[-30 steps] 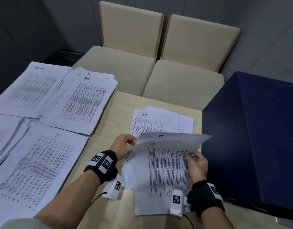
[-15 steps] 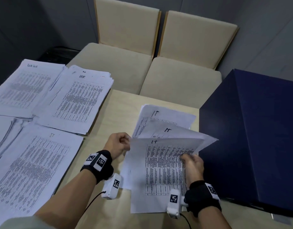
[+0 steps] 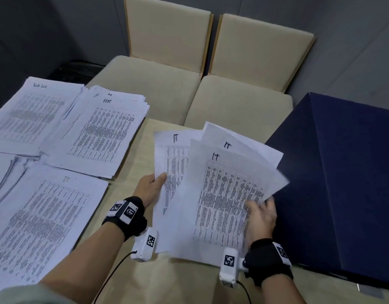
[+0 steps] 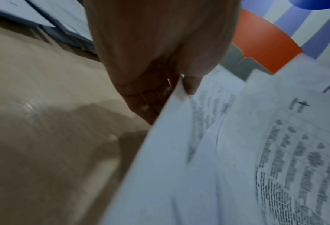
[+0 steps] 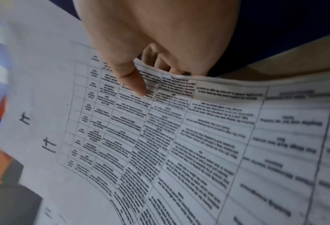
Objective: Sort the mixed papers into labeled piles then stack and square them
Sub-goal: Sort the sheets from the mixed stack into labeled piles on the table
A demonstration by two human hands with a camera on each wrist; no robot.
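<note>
left hand (image 3: pixel 150 187) fingers pinch IT sheets (image 3: pixel 224 194) left edge | right hand (image 3: pixel 260 218) fingers pinch right edge beside blue box (image 3: pixel 342 183)

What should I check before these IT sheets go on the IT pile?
1. Left hand grips the left sheet: ok.
2. Right hand pinches the top sheet: ok.
3. Visible sheets all marked IT: ok, three labels show.
4. Sheets squared: not ok, they are fanned out.
5. IT pile is the pile nearest the person on the left: ok.
6. Number of sheets held: cannot tell.
</note>
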